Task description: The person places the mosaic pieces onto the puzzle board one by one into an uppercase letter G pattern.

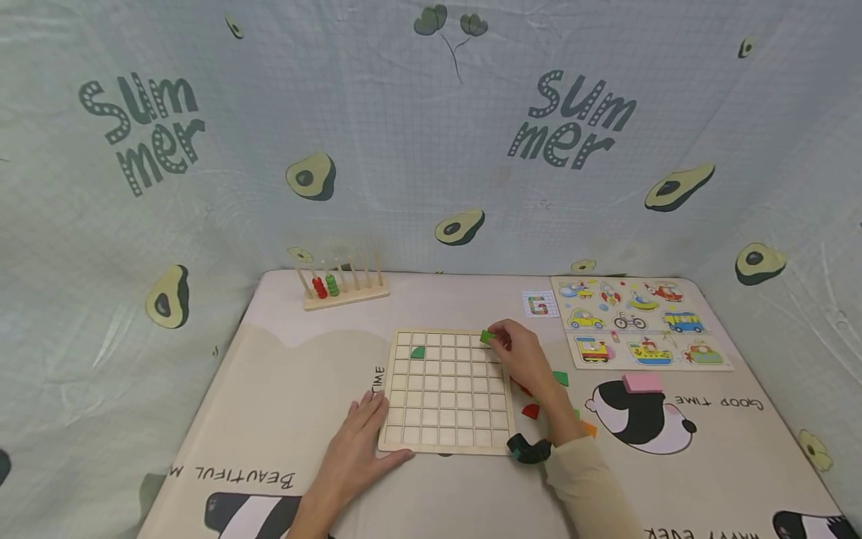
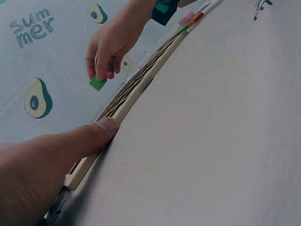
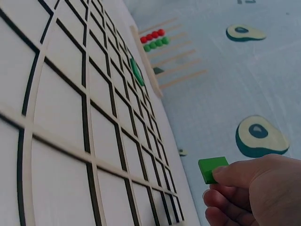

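A wooden grid board (image 1: 447, 383) lies flat on the table. My left hand (image 1: 353, 442) rests at its near left corner, fingers straight along the left side. In the left wrist view, the thumb (image 2: 101, 129) touches the front edge. Between thumb and fingers, my right hand (image 1: 524, 358) pinches a small green square tile (image 3: 212, 168). It holds this over the board's far right corner, raised off the grid in the wrist views. One darker green piece with a rounded side (image 1: 418, 352) sits in a cell near the far left.
Loose pieces lie right of the board, among them a red one (image 1: 531, 411), a green one (image 1: 560, 379) and an orange one (image 1: 590, 429). Behind are a pattern card (image 1: 540, 305), a vehicle puzzle (image 1: 626, 342) and a peg bead stand (image 1: 348, 298). A pink block (image 1: 643, 383) lies right.
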The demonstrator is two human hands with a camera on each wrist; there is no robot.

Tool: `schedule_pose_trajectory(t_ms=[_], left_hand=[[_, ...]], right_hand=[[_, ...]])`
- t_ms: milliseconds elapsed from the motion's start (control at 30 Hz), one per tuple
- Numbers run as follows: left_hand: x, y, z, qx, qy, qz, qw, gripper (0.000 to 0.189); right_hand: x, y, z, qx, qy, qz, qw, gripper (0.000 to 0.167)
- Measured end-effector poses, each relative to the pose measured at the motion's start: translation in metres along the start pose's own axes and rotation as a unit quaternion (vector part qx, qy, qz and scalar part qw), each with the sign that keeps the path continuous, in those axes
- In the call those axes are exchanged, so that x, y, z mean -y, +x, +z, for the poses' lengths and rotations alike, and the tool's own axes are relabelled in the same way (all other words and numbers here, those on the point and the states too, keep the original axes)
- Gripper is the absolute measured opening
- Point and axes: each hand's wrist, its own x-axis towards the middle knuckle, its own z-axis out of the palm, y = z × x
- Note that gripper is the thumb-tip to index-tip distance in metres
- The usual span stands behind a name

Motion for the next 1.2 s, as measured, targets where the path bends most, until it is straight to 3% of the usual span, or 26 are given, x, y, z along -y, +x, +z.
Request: schedule_pose_trajectory(t_ms=[700, 1200], left_hand=[[-0.001, 0.000, -0.002, 0.005, -0.003, -0.004, 1.0000, 0.091], [0.001, 0.000, -0.001, 0.009, -0.009, -0.005, 0.9999, 0.092]], right_hand=[[0.023, 0.014, 0.055, 0.065, 0.003, -0.042, 0.9970, 0.016], [0.032, 0.016, 0.074, 0.071, -0.025, -0.052, 0.9958, 0.016]])
